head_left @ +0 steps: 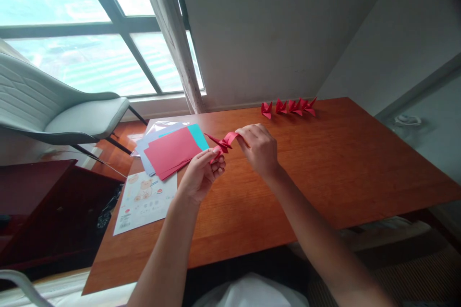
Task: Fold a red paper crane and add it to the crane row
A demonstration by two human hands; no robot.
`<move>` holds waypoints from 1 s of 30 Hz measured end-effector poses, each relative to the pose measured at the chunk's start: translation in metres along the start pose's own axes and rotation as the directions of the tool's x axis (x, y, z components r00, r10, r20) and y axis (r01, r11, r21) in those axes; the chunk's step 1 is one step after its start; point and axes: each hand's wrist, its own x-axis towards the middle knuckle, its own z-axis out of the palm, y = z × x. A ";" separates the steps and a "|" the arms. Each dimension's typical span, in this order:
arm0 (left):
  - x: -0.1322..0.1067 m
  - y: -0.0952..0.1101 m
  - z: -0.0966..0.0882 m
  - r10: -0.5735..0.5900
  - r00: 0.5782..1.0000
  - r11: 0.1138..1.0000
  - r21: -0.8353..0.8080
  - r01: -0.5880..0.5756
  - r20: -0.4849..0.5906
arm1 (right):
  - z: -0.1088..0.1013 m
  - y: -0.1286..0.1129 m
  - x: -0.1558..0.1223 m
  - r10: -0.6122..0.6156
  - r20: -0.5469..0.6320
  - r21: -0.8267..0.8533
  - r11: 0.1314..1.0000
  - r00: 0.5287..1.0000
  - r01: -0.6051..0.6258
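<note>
A red folded paper crane (224,145) is held above the wooden table between my two hands. My left hand (203,170) pinches its lower part from below, with thumb and fingers closed. On the other side, my right hand (260,147) grips a curved red wing of the crane between thumb and fingers. The crane's thin pointed end sticks out to the upper left. Near my left hand lies a stack of red paper sheets (173,149), over blue-grey sheets (147,162) and a turquoise sheet (198,136).
Several finished red paper cranes (295,107) stand in a row at the table's far edge. A printed sheet with a bear drawing (144,204) lies at the left of the wooden table (342,163). A pale chair (86,117) stands by the window (118,24).
</note>
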 end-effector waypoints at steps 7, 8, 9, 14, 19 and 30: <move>0.001 -0.002 0.000 0.007 1.000 1.000 -0.021 -0.006 0.019 | -0.002 0.002 0.000 0.007 -0.011 0.021 1.000 1.000 -0.007; 0.001 -0.002 0.000 0.005 1.000 1.000 -0.021 -0.005 0.022 | -0.001 0.002 0.000 0.015 -0.008 0.030 0.999 1.000 -0.015; 0.000 -0.002 0.001 0.002 1.000 1.000 -0.022 -0.002 0.023 | -0.001 0.002 -0.001 0.020 -0.003 0.040 0.999 1.000 -0.020; 0.000 0.002 0.004 -0.022 1.000 0.998 -0.059 0.022 -0.007 | -0.005 0.003 -0.002 0.010 -0.004 0.151 0.988 1.000 -0.009; -0.003 0.012 0.010 -0.001 1.000 0.999 -0.041 0.001 0.002 | -0.018 0.000 0.003 0.082 0.033 0.377 0.922 0.996 -0.088; -0.018 -0.021 0.007 0.428 0.902 0.808 0.421 -0.413 0.064 | -0.040 -0.014 0.003 0.306 0.322 0.478 0.765 0.896 -0.432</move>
